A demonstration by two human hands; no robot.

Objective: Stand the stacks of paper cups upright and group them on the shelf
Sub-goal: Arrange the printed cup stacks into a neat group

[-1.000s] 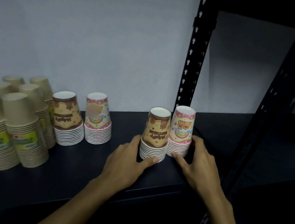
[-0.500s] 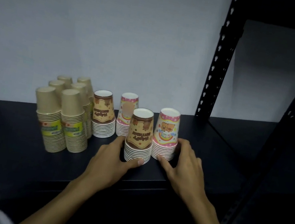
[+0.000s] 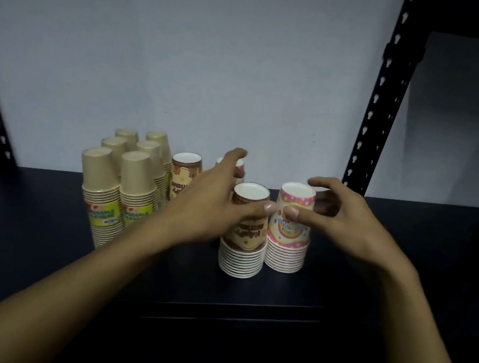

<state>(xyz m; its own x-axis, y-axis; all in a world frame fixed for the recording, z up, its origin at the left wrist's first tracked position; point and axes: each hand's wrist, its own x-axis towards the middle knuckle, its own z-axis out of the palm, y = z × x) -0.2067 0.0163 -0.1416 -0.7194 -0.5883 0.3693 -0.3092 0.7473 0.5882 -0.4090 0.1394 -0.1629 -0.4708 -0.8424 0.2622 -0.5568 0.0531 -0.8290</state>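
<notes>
the black shelf (image 3: 18, 226) carried ten upside-down cup stacks, all upright. six plain tan stacks (image 3: 123, 187) clustered at the left. two brown-printed stacks: one (image 3: 184, 177) behind, one (image 3: 243, 239) in front. two pink stacks: one (image 3: 288, 237) in front, one (image 3: 240, 168) mostly hidden. the left hand (image 3: 212, 205) curled around the front brown stack; the right hand (image 3: 342, 220) cupped the front pink stack, fingers spread.
</notes>
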